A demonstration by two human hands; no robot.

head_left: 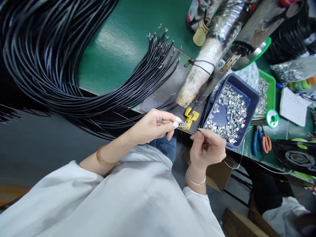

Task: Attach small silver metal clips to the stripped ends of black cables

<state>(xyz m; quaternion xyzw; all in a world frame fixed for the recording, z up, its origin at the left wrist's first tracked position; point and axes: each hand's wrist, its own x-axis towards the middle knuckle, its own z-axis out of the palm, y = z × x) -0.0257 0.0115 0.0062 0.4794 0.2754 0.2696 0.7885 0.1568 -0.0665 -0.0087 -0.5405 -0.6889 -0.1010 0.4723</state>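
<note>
Part [183, 124], small, silvery and shiny, pinched in left hand [159, 124], right hand [208, 146] pinching a dark piece [199, 130].

One left hand [158, 124], one right hand [208, 148], at least one navy plastic tray [250, 95], one bright-green plastic tray [273, 84] and, at left, dozens of slim black cables [118, 95] are counted; small silvery metal clips [234, 113] (too many) are left untallied.

Left hand [160, 124] pinches a small metal connector [184, 124] by the yellow clip [194, 116]. Right hand [207, 146] pinches something dark, mostly hidden, beside the blue tray [250, 93].
</note>
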